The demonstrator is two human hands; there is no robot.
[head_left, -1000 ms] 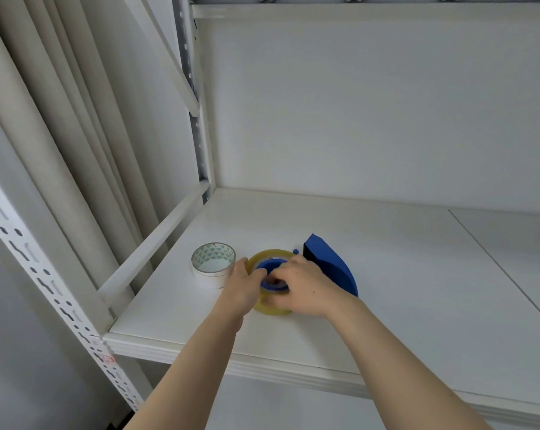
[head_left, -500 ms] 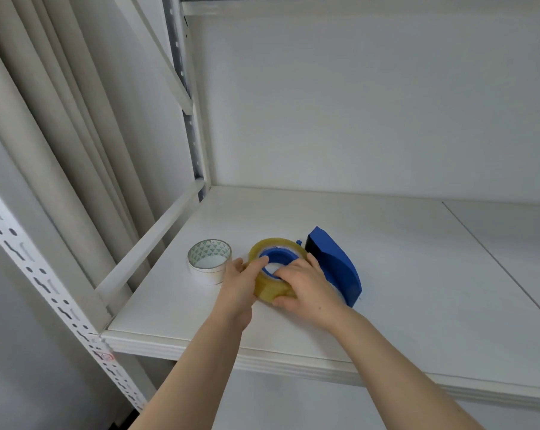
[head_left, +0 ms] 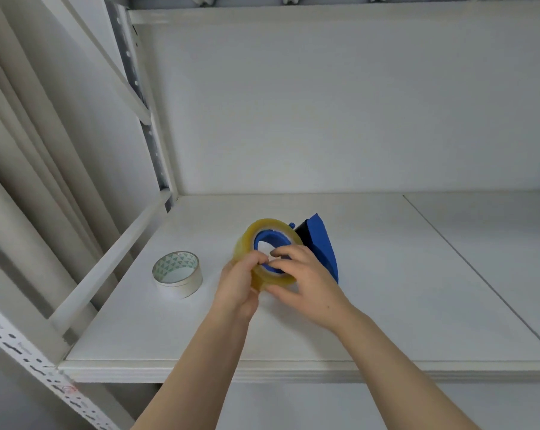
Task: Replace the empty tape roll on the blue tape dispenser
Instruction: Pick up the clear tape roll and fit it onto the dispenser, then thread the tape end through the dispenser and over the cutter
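Seating the roll (head_left: 264, 252) on the dispenser (head_left: 320, 246), left hand (head_left: 237, 282) pinches its near rim while right hand (head_left: 306, 282) fingers curl into the blue hub. Keep it square, press evenly. Empty core (head_left: 177, 273) lies left of the dispenser.

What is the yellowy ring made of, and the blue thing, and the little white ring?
Yellowish roll: probably clear plastic tape, glossy and see-through. Blue dispenser: looks like hard matte plastic, evenly coloured with sharp edges. White ring: likely cardboard, dull, with a printed triangle pattern inside.
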